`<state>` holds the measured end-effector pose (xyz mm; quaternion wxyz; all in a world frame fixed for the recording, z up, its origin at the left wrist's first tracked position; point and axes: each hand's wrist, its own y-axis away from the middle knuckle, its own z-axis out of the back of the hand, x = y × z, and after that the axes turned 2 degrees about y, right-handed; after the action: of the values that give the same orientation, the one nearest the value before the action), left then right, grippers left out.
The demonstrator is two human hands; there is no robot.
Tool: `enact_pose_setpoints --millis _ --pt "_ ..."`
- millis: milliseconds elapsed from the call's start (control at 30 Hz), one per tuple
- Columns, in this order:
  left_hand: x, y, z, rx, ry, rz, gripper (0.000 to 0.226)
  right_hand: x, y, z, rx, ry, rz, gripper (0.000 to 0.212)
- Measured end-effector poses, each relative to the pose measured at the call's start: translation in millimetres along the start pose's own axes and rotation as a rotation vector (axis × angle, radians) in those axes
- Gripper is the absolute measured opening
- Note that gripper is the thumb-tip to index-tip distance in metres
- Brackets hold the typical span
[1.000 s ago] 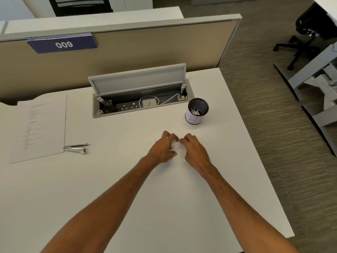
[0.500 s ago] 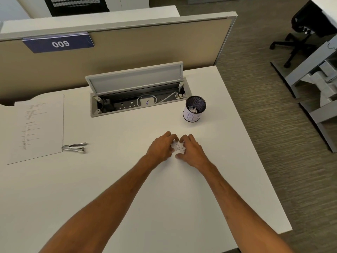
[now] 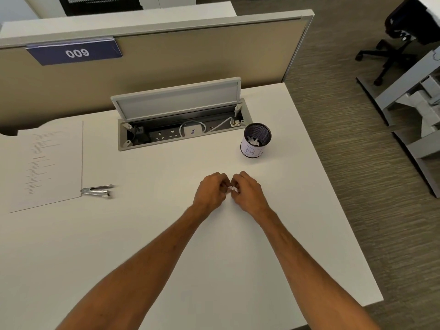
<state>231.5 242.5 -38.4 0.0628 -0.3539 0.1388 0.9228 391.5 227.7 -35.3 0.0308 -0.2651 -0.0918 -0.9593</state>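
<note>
A small crumpled white scrap of paper [image 3: 232, 189] is pinched between my left hand [image 3: 210, 192] and my right hand [image 3: 247, 192], which meet over the middle of the white desk [image 3: 166, 234]. Both hands have their fingers curled in round the scrap, so most of it is hidden. A black mesh cup [image 3: 256, 140] with a white label stands beyond my right hand and holds more white paper scraps.
An open cable box [image 3: 181, 125] with sockets and a white adapter is set into the desk's far side. At the left lie a printed sheet [image 3: 45, 163] and a metal stapler [image 3: 96, 190]. A beige divider [image 3: 166, 55] stands behind. The desk edge and carpet are at the right.
The paper between my hands has shrunk to a tighter, smaller wad as the fingers closed in. Both hands stay at the same spot on the desk.
</note>
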Motion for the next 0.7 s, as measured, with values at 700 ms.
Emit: enact_pose_setpoints --millis 700 --pt "-29.5 -18.0 21.2 0.079 0.249 0.103 0.018 8.1 -3.2 30.1 -0.203 -0.160 -0.178 0.016"
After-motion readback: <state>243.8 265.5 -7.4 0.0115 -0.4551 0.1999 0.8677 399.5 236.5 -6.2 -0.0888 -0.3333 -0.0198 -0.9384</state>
